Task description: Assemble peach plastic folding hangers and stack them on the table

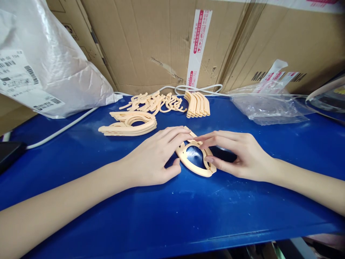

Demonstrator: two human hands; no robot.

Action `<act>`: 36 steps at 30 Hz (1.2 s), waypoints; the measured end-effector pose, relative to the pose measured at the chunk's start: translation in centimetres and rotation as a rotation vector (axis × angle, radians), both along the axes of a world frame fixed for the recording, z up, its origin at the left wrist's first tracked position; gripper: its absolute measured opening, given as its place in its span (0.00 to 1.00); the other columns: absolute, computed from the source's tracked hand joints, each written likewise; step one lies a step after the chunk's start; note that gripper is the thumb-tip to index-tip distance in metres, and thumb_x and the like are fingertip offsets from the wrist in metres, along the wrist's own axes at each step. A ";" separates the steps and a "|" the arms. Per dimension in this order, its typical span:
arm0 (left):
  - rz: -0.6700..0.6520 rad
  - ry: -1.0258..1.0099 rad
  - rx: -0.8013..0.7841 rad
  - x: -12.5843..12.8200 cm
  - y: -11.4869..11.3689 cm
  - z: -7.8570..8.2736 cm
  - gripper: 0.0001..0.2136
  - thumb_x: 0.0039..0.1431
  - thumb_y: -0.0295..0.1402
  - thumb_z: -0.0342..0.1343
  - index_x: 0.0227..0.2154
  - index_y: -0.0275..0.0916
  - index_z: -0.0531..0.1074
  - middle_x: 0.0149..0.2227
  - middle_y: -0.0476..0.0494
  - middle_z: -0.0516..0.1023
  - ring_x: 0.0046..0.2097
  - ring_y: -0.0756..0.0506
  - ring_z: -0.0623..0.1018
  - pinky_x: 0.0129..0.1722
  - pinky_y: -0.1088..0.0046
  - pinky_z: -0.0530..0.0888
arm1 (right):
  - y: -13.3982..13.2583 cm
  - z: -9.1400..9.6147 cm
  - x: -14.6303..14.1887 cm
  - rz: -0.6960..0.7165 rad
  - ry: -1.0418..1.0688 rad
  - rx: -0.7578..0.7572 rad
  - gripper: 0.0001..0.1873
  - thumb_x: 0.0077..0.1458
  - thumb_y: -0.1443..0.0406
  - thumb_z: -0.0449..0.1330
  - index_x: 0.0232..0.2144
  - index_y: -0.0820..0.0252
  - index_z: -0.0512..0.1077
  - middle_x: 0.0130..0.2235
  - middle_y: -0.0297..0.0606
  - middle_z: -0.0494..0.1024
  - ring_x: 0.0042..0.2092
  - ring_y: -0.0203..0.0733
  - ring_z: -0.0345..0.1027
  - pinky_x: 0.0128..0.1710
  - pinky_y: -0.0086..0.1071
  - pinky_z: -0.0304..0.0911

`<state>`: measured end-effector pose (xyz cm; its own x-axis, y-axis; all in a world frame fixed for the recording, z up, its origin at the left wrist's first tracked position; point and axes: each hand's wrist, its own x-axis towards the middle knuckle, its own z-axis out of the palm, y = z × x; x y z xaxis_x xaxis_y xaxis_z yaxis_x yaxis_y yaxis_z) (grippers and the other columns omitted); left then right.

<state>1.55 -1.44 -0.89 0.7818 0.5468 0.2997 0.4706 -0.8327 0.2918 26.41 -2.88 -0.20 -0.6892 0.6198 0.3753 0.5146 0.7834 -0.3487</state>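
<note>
A peach-coloured plastic ring-shaped part [194,166] lies flat on the blue table [172,216] in the middle. My left hand [156,158] grips its left side, thumb at the lower rim and fingers over the top. My right hand [237,154] pinches its right side, thumb low and fingers reaching across the upper rim. Behind lie a stack of curved peach parts [129,124], a loose heap of small hooked peach pieces [153,102] and a row of curved peach strips [197,104].
Cardboard boxes [161,43] wall off the back. A white plastic bag with labels [45,64] sits at the left, a clear plastic bag [266,104] at the right. A white cable [61,129] runs along the back. A dark object [9,153] rests at the left edge.
</note>
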 end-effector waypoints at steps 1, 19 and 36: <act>-0.004 0.001 -0.006 0.0 0.0 0.0 0.26 0.53 0.25 0.51 0.57 0.35 0.61 0.60 0.37 0.65 0.64 0.41 0.61 0.64 0.58 0.61 | -0.1 0.0 0.0 -0.001 -0.002 -0.003 0.09 0.59 0.65 0.58 0.43 0.59 0.71 0.49 0.42 0.78 0.50 0.42 0.73 0.47 0.34 0.68; -0.009 0.041 0.032 -0.1 -0.4 -0.1 0.27 0.56 0.35 0.55 0.58 0.35 0.58 0.61 0.36 0.65 0.63 0.39 0.64 0.62 0.57 0.61 | 0.1 0.2 0.1 0.158 -0.041 -0.238 0.20 0.54 0.59 0.63 0.48 0.57 0.70 0.60 0.46 0.67 0.62 0.47 0.60 0.60 0.42 0.58; 0.059 -0.064 0.097 0.1 -0.2 0.3 0.30 0.49 0.51 0.63 0.48 0.35 0.65 0.45 0.41 0.73 0.44 0.42 0.73 0.42 0.65 0.71 | 0.2 -0.1 -0.1 -0.068 0.142 -0.312 0.25 0.55 0.56 0.63 0.52 0.56 0.66 0.50 0.39 0.74 0.49 0.42 0.69 0.50 0.36 0.65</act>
<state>1.63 -1.66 -0.57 0.7265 0.5575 0.4018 0.5027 -0.8298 0.2424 26.34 -2.66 -0.30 -0.5974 0.7621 0.2495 0.4910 0.5936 -0.6376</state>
